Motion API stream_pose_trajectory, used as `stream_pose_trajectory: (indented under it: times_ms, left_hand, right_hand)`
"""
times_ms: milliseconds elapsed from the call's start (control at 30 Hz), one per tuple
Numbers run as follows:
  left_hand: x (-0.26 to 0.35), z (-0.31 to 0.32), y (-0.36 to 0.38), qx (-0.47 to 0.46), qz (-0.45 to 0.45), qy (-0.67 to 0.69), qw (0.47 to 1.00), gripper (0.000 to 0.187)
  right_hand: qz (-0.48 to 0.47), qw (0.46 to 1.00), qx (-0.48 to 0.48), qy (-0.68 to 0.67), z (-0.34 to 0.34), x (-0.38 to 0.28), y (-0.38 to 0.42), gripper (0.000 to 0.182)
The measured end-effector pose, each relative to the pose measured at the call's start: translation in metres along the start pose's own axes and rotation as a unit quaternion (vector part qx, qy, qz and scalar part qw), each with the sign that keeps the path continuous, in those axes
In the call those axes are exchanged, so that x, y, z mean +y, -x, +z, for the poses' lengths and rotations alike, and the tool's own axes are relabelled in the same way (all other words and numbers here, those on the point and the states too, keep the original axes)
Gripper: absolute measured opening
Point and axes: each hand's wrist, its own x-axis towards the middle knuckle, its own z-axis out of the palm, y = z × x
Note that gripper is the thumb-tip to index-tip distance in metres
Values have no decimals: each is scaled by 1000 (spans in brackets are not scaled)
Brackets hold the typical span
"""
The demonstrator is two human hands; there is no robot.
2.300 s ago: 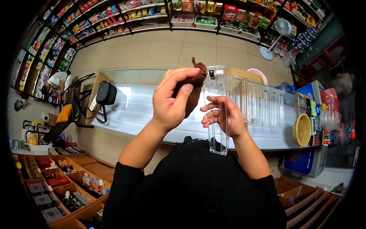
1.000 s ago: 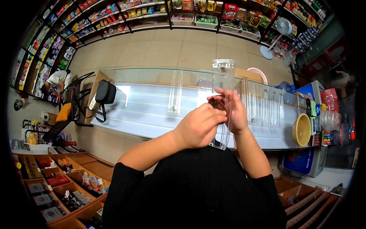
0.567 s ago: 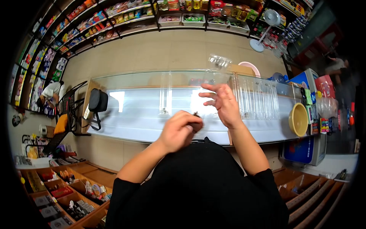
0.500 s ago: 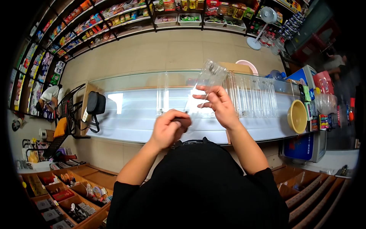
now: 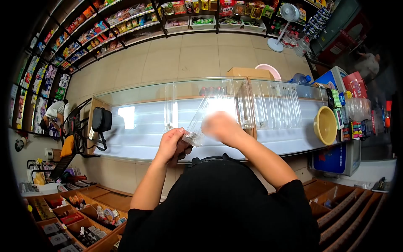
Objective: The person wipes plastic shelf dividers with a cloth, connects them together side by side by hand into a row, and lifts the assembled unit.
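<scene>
Nearer to our body than in the preceding view, the clear plastic tray (image 5: 198,121) had come down from its raised position, and our right hand (image 5: 221,127) had moved in beside it. We gripped the tray's near end with our left hand (image 5: 168,145), thumb and fingers closed on the rim, while a bunched brown cloth (image 5: 183,148) was held in the same hand. Our right hand was blurred by motion; we could not tell whether its fingers were open or closed, or whether they touched the tray. The tray slanted away from us above the glass counter (image 5: 140,140), but contact between its far end and the glass could not be determined. A similar clear tray (image 5: 169,105) lay to its left, and a row of clear trays (image 5: 285,105) occupied the counter to its right, short of the yellow basin (image 5: 325,125). We judged slipping to be the chief hazard, since cloth and smooth plastic shared one grip at one end of a long piece. A careless swing of the far end could have knocked the neighbouring tray or scratched the glass, and glare made the tray's edges easy to misjudge.
</scene>
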Motion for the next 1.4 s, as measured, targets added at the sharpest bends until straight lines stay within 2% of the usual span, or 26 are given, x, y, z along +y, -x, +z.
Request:
stream_pose_trajectory:
  times_ms: [100, 200, 233, 267, 333, 367, 467, 833, 933, 1000, 1033, 1067, 1133, 1200, 1267, 1333, 1367, 1400]
  left_hand:
    - [-15, 2, -19, 15, -46, -111, 993, 28]
    - [-37, 3, -43, 38, -38, -178, 983, 30]
    - [-63, -16, -66, 36, 13, -216, 976, 33]
    - [-67, -16, -66, 38, 14, -214, 976, 33]
    - [-67, -8, -68, 49, -42, -175, 982, 35]
    - [-67, -6, -67, 48, -62, -158, 984, 33]
    - [-82, -20, -76, 42, -23, -185, 982, 31]
    - [-92, -36, -83, 53, -98, -182, 977, 25]
    - [-104, -47, -86, 41, -55, -185, 980, 24]
    - [-101, -47, -84, 40, -33, -177, 983, 24]
    - [-96, -46, -80, 42, -34, -174, 983, 24]
    - [-90, -47, -76, 42, -58, -158, 985, 23]
    - [-88, -53, -70, 46, -81, -139, 986, 23]
    - [-91, -62, -66, 66, -106, -78, 989, 22]
    - [-92, -67, -59, 76, -83, -25, 993, 27]
    - [-75, -74, -44, 85, -59, 24, 994, 32]
    - [-64, -76, -34, 61, -105, 103, 987, 36]
    - [-57, -81, -26, 36, -149, 181, 972, 41]
  right_hand:
    - [-37, 999, 24, 3, 5, 24, -1, 15]
    - [-49, 999, 11, 9, 22, 53, 2, 12]
    - [-54, 998, -8, 17, 26, 63, 1, 11]
    - [-57, 998, -9, 17, 31, 70, 2, 11]
    - [-15, 997, -70, 6, 39, 84, 4, 10]
    - [-17, 997, -71, 5, 43, 92, 5, 10]
    - [-9, 996, -92, 10, 53, 111, 8, 10]
    - [62, 985, -161, -9, 64, 143, 15, 14]
    - [46, 987, -155, 6, 62, 142, 13, 13]
    - [76, 980, -184, -3, 61, 141, 14, 13]
    - [36, 987, -156, 19, 60, 142, 16, 14]
    - [-4, 991, -127, 40, 60, 142, 16, 16]
    - [3, 984, -169, 48, 49, 131, 6, 22]
    - [45, 983, -169, 65, 43, 116, -6, 25]
    - [59, 988, -136, 31, 55, 100, -21, 26]
    - [192, 973, -68, -104, 77, 77, -44, 24]
    - [263, 944, -39, -196, 94, 66, -54, 21]
    - [260, 945, -41, -195, 109, 58, -66, 21]
